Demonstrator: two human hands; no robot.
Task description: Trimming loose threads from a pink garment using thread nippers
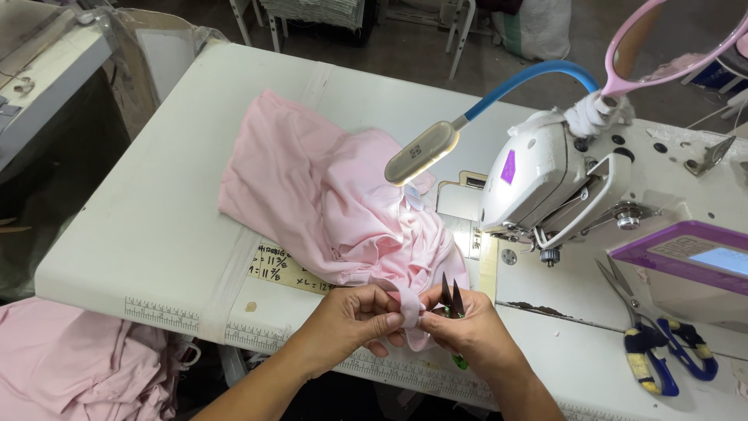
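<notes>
White worktop [156, 234] with printed ruler strips along its front edge carries a sewing machine [561, 179] and a lit gooseneck lamp [422, 153]. On it lies the pink garment [327, 195]: pale, matte, crumpled in loose folds. Judged light, soft and limp, it offers no stiffness; take hold by pinching an edge or fold. The left hand [347, 323] pinches a narrow pink strip [409, 308] at the near edge. The right hand [467, 331] is closed around small thread snips [452, 298], blades up beside the strip. Blue-and-yellow scissors [662, 359] lie well apart.
</notes>
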